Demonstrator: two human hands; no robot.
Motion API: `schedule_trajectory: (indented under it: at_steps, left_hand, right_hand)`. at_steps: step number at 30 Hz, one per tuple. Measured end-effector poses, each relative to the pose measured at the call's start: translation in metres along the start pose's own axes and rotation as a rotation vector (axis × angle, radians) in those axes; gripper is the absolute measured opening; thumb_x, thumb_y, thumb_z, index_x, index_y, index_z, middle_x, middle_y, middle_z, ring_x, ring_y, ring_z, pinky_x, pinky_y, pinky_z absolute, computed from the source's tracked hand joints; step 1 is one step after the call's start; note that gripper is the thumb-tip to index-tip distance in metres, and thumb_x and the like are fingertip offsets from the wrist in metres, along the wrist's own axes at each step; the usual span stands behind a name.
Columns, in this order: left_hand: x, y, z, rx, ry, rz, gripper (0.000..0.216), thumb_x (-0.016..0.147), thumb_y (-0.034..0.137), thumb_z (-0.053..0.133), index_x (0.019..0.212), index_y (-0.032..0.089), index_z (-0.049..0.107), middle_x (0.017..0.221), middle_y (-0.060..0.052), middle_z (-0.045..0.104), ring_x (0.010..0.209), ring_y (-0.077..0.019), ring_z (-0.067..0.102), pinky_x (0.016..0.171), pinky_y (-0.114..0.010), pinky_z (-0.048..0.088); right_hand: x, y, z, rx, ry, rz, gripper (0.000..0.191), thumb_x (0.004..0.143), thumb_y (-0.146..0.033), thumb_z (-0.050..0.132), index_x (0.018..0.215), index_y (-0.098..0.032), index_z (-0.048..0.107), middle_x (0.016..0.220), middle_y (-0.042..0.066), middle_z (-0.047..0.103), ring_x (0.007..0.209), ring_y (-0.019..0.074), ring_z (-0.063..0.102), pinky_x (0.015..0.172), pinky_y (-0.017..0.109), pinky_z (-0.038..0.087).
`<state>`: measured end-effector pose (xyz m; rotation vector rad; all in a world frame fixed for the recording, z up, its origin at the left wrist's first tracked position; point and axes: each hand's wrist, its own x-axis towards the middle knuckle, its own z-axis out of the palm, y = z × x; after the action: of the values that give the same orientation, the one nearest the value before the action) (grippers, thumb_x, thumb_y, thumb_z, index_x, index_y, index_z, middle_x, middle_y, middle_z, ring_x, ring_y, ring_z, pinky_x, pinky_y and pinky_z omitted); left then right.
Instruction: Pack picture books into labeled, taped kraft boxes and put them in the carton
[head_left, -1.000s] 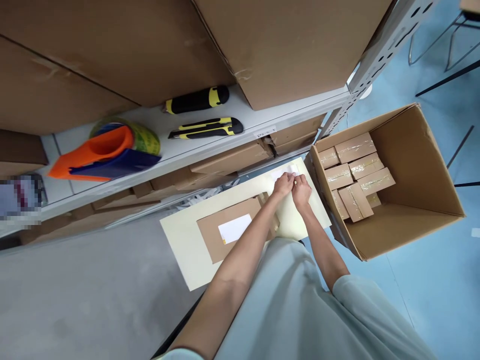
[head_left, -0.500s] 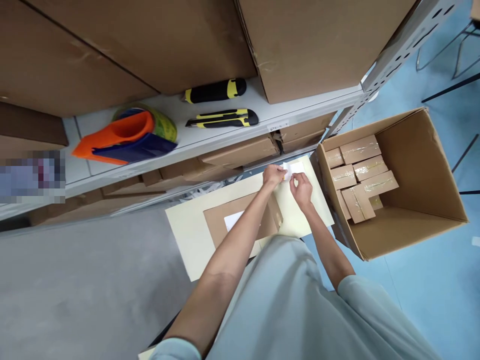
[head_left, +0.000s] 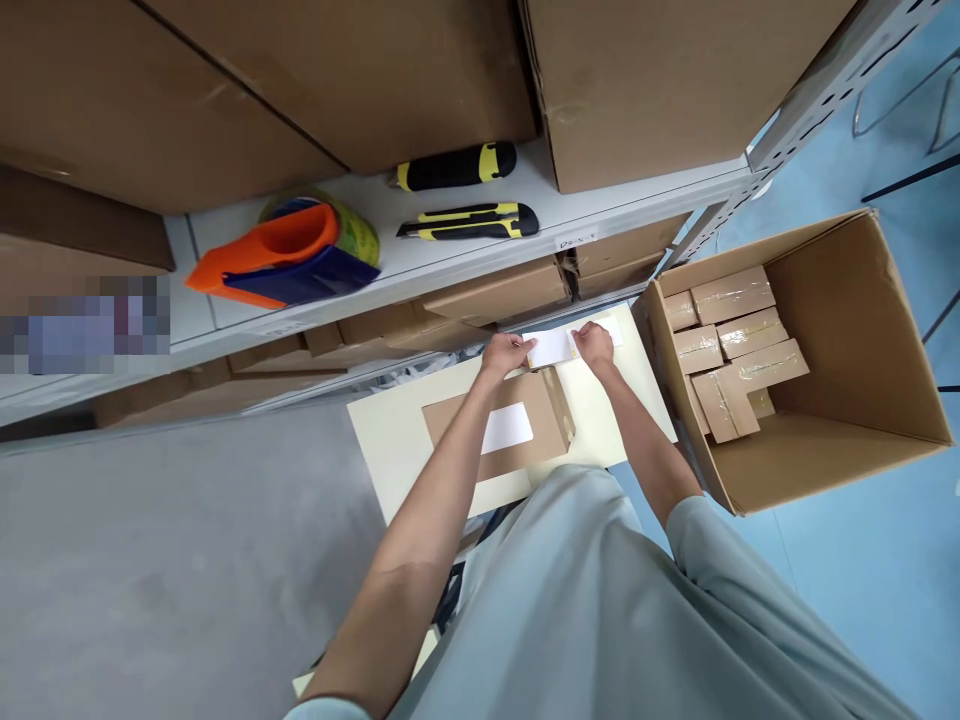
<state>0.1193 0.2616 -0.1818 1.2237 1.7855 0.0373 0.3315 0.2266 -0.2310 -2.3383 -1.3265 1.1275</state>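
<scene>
Between my two hands a white paper label [head_left: 550, 348] is stretched, with small yellow marks along its edge. My left hand [head_left: 507, 354] pinches its left end, and my right hand [head_left: 593, 344] pinches near its right end. More white paper [head_left: 616, 331] lies just beyond my right fingers on a cream board [head_left: 382, 440]. Below my left hand a flat brown carton [head_left: 555, 420] rests on that board, bearing a white label [head_left: 508, 427] on its top. My left forearm hides part of the carton.
An open cardboard box [head_left: 832, 430] with several small taped cartons [head_left: 750, 332] stands at the right. On the shelf [head_left: 540, 200] above lie two utility knives [head_left: 472, 221] and an orange-blue tape dispenser [head_left: 292, 260]. Large boxes [head_left: 690, 90] stand behind them.
My left hand has moved left, away from my right hand, and the white label now spans between them. More of the carton's label shows. The view has shifted slightly.
</scene>
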Motion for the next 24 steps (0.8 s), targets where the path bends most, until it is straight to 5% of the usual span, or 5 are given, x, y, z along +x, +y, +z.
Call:
schedule_trajectory:
  at_steps: [5, 14, 24]
  left_hand:
    - [-0.008, -0.004, 0.005, -0.086, 0.026, -0.019, 0.023, 0.098, 0.038, 0.065, 0.084, 0.02, 0.069, 0.068, -0.002, 0.074, 0.063, -0.0187, 0.075, 0.064, -0.026, 0.052]
    - [-0.017, -0.003, 0.01, -0.006, 0.072, 0.081, 0.032, 0.097, 0.038, 0.061, 0.069, 0.023, 0.064, 0.067, -0.003, 0.075, 0.074, -0.0213, 0.075, 0.07, -0.028, 0.048]
    - [-0.06, 0.026, 0.02, -0.005, 0.195, 0.182, 0.038, 0.101, 0.033, 0.056, 0.064, 0.024, 0.052, 0.077, -0.004, 0.074, 0.079, -0.0222, 0.066, 0.076, -0.032, 0.043]
  right_hand:
    - [0.005, -0.007, 0.007, -0.033, 0.034, 0.088, 0.025, 0.102, -0.045, 0.072, 0.097, -0.02, 0.074, 0.11, 0.014, 0.082, 0.107, 0.0279, 0.076, 0.096, 0.036, 0.057]
    - [0.007, -0.013, 0.01, -0.104, 0.015, 0.135, 0.027, 0.104, -0.047, 0.068, 0.109, -0.021, 0.07, 0.119, 0.014, 0.079, 0.118, 0.0295, 0.073, 0.102, 0.039, 0.057]
    - [0.012, -0.015, 0.009, -0.126, 0.008, 0.163, 0.027, 0.102, -0.045, 0.07, 0.111, -0.019, 0.071, 0.124, 0.016, 0.077, 0.122, 0.0318, 0.071, 0.105, 0.044, 0.057]
